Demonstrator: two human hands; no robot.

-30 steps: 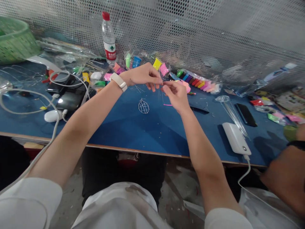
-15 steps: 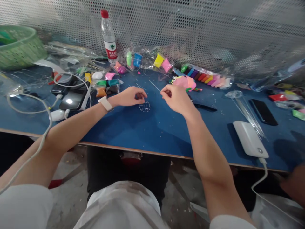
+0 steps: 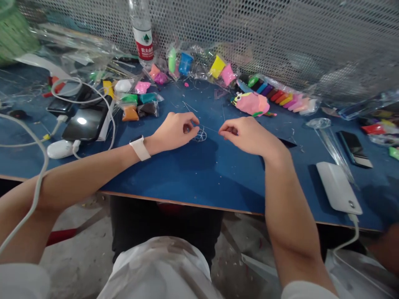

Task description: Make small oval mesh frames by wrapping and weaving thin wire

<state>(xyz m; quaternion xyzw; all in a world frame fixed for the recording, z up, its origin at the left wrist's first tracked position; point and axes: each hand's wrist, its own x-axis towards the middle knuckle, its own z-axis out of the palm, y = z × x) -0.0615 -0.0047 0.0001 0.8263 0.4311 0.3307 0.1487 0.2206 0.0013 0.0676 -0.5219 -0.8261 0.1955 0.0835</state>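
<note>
My left hand [image 3: 177, 132], with a white wristband, is over the desk, thumb and forefinger pinched on a small round wire frame [image 3: 201, 135]. The frame is made of thin silvery wires that cross inside a ring; its left part is hidden by my fingertips. To the right, my right hand [image 3: 249, 135] is closed in a pinch on a thin straight wire [image 3: 211, 129]. This wire stretches leftward to the frame; whether it touches the frame I cannot tell. A pink clay figure [image 3: 252, 104] with a googly eye lies just beyond my right hand.
Bags of coloured clay [image 3: 129, 112] and a water bottle [image 3: 144, 45] line the back by a perforated metal screen [image 3: 264, 37]. Phones and a white cable [image 3: 114, 128] lie left. A white power bank [image 3: 339, 187] and a phone [image 3: 353, 149] lie right, near another person's arm.
My right hand has come down and turned, and the wire in it now points left toward the frame instead of up and away. The camera view has shifted slightly.
</note>
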